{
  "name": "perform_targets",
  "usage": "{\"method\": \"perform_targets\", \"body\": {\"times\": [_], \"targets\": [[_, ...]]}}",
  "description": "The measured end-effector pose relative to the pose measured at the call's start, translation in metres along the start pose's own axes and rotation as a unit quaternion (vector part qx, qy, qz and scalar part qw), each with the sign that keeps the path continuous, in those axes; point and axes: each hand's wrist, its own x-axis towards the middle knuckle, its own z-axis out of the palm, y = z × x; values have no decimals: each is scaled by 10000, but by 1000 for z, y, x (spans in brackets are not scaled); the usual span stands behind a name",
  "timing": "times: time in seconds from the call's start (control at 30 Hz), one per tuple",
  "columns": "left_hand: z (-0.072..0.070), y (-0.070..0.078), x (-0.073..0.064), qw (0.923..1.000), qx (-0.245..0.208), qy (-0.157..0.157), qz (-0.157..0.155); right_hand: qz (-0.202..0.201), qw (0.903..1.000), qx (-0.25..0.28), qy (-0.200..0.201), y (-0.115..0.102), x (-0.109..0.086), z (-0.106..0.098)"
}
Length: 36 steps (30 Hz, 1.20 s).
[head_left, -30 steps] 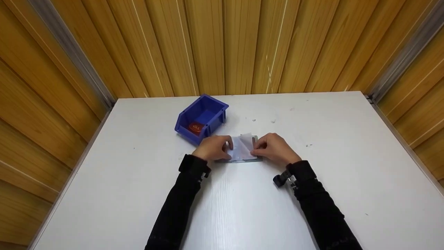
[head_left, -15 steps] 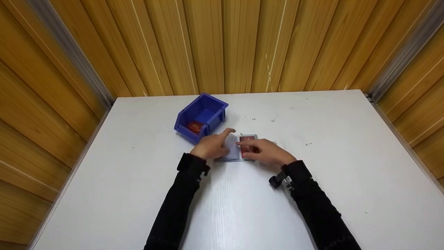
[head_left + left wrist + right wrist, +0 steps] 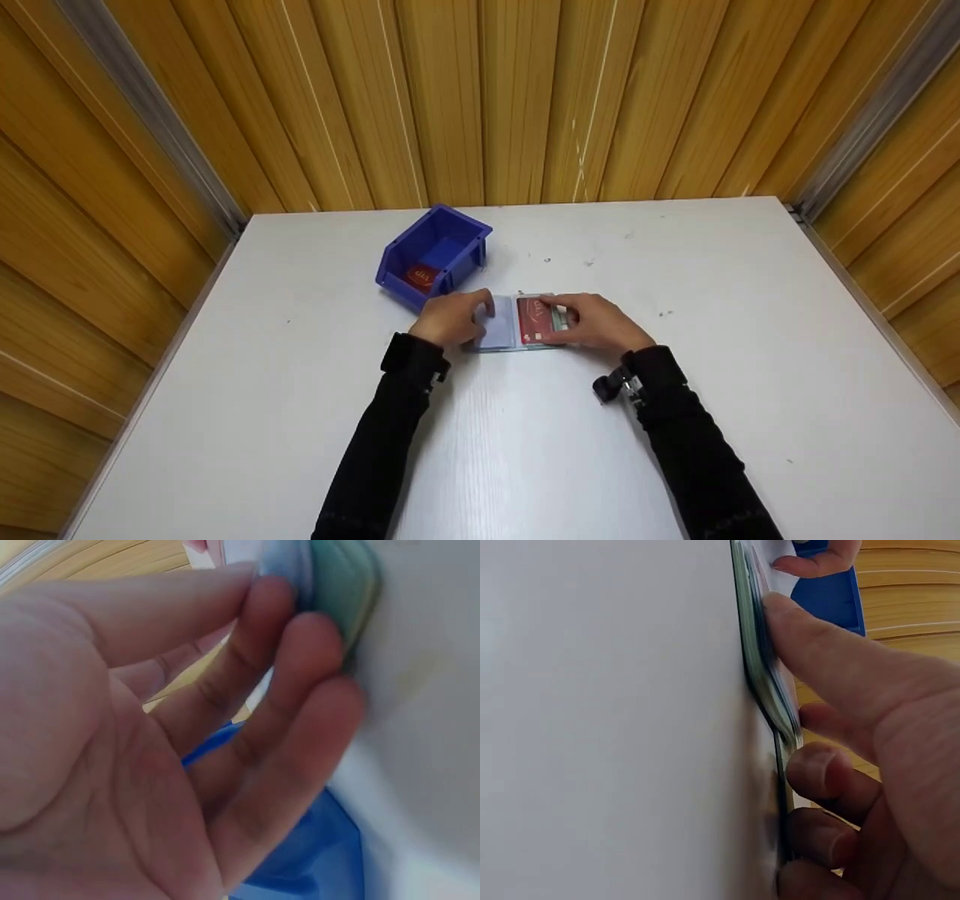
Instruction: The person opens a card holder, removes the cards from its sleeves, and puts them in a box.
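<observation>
A small open card holder [image 3: 496,324] with clear sleeves and a green cover lies on the white table. A red card [image 3: 534,321] lies on its right side. My left hand [image 3: 450,319] holds the holder's left side; in the left wrist view the thumb and fingertips pinch the bluish sleeves beside the green cover [image 3: 341,592]. At the right side, my right hand [image 3: 596,322] grips the holder, with index finger and thumb at the red card's far and near edges. In the right wrist view the thumb touches the layered sleeves [image 3: 761,652] and the other fingers curl behind.
A blue plastic bin [image 3: 435,255] stands just behind my left hand, with another red card [image 3: 421,277] marked VIP inside. The white table [image 3: 300,420] reaches back to wood-patterned wall panels [image 3: 480,105].
A whitish sleeve page has been turned from right to left, uncovering the red card. My right hand went left with it, then returned to the holder's right side.
</observation>
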Motion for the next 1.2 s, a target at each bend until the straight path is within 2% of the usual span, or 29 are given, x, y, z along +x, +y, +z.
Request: {"method": "perform_targets", "body": {"times": [0.1,0.17,0.3,0.37,0.4,0.47,0.5,0.6,0.63,0.73,0.8,0.9,0.93,1.03,1.1,1.2], "targets": [[4,2,3,9991,154,382,21,11,10000,99,8,1,1,-2],[9,5,7,9986,45,481,194,23,9999,168,-7,2,1,-2],[23,15,15,9957,-736,237,512,-1,9997,243,-10,3,1,-4],[28,19,18,9907,-1289,208,392,-28,9997,258,-11,3,0,-5],[30,21,20,9855,-1668,196,249,-38,9996,264,-8,3,0,-5],[32,22,21,9643,-2643,140,-76,-75,9996,257,-15,3,-1,-6],[32,23,21,9478,-3180,55,-233,-104,9996,249,-16,3,-1,-6],[30,22,21,8874,-4554,-323,-633,-205,9996,183,-13,4,0,-6],[29,21,21,8698,-4863,-436,-709,-229,9996,159,-2,4,0,-6],[28,18,21,8327,-5435,-640,-841,-224,9997,105,17,3,1,-5],[29,17,21,8088,-5778,-638,-894,-201,9997,101,18,3,1,-4],[33,15,24,7788,-6193,-505,-861,-249,9996,101,13,3,2,-4],[34,14,24,7714,-6294,-450,-826,-254,9996,124,7,3,2,-3],[38,14,26,7552,-6500,-386,-749,-225,9996,146,-33,3,1,-2],[39,15,26,7421,-6639,-478,-788,-128,9997,190,-60,3,0,-2],[39,12,22,7309,-6729,-576,-981,-93,9997,210,-89,1,1,-1]]}}
